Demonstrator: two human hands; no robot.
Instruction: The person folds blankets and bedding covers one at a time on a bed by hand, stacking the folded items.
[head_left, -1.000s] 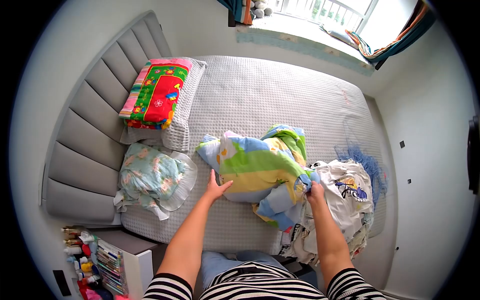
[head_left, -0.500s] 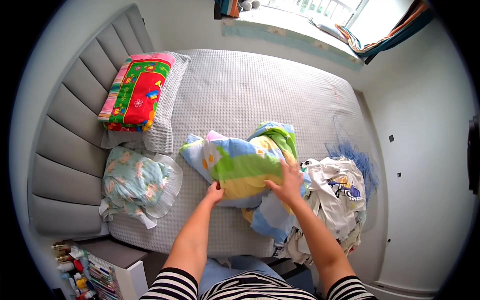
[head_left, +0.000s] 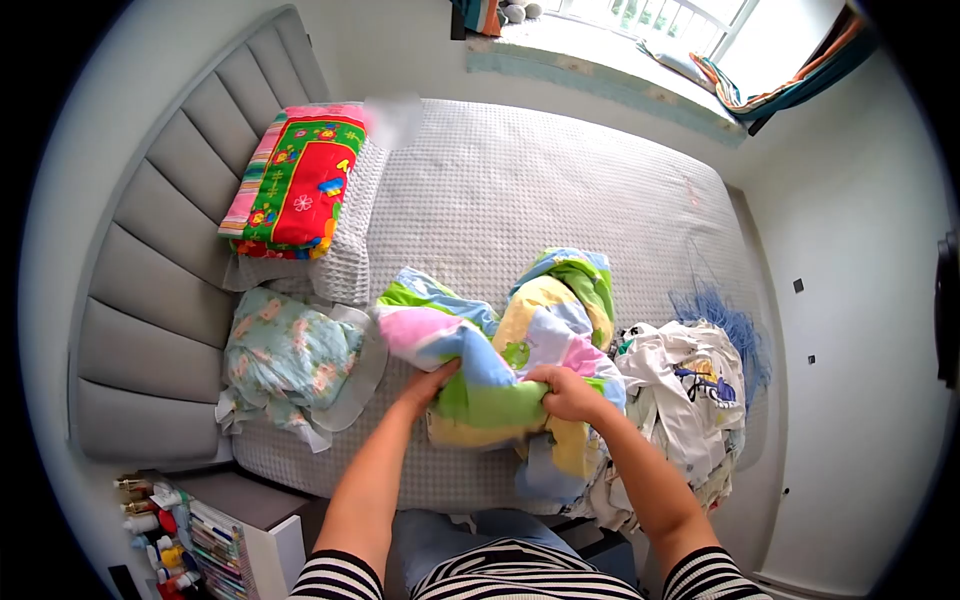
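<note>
A multicoloured bedding cover (head_left: 490, 400) in green, yellow, blue and pink lies bunched near the front of the bed. My left hand (head_left: 428, 388) grips its near-left part, some fingers hidden by the fabric. On the other side, my right hand (head_left: 570, 392) is closed on a gathered green fold. Between both hands the cloth is lifted and creased. Another bulky part of the cover rests on the mattress beyond my right hand.
A grey bed (head_left: 560, 170) spreads below. White clothes (head_left: 680, 400) are heaped at right beside blue fringe (head_left: 722, 315). A floral pillow (head_left: 295, 340) and a folded red-green quilt (head_left: 300, 185) lie by the headboard (head_left: 150, 260). A cabinet (head_left: 270, 540) stands front left.
My right hand has gone from spread on the cloth to closed on it. The near part of the cover has been raised and bunched, showing more pink. The view has shifted slightly.
</note>
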